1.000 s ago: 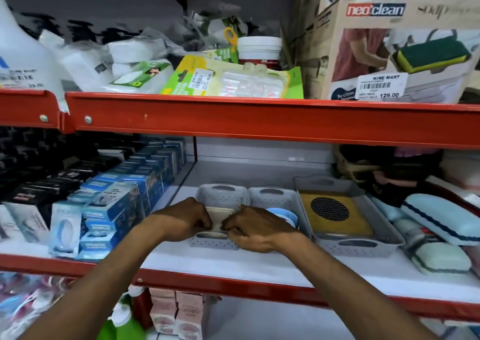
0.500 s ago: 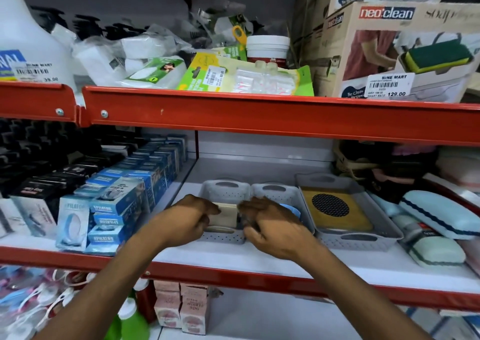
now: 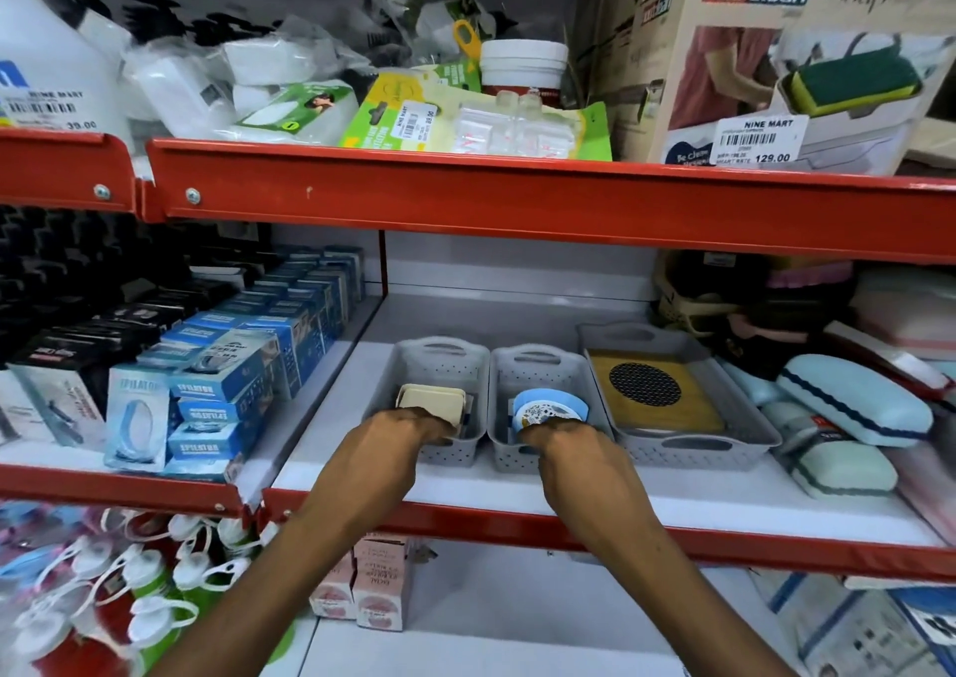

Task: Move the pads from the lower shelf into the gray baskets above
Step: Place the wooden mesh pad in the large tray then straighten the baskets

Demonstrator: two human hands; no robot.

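Observation:
Two small gray perforated baskets stand side by side on the middle shelf. In the left basket [image 3: 439,361] beige square pads [image 3: 431,401] stand upright, and my left hand [image 3: 398,436] grips their lower edge at the basket's front. In the right basket [image 3: 538,371] stand round blue pads [image 3: 549,408] with a patterned label, held from below by my right hand [image 3: 566,443]. A larger gray basket [image 3: 688,449] to the right holds a yellow pad [image 3: 654,392] with a black mesh circle.
Blue epilator boxes [image 3: 217,392] fill the shelf to the left. Pale blue and green cases [image 3: 848,407] lie to the right. The red shelf edge [image 3: 517,521] runs just below my wrists. Pink boxes [image 3: 372,588] and bottles [image 3: 150,588] sit on the lower shelf.
Both hands were together at the left basket on the beige pads. My right hand has moved right to the second basket and now holds the blue round pads.

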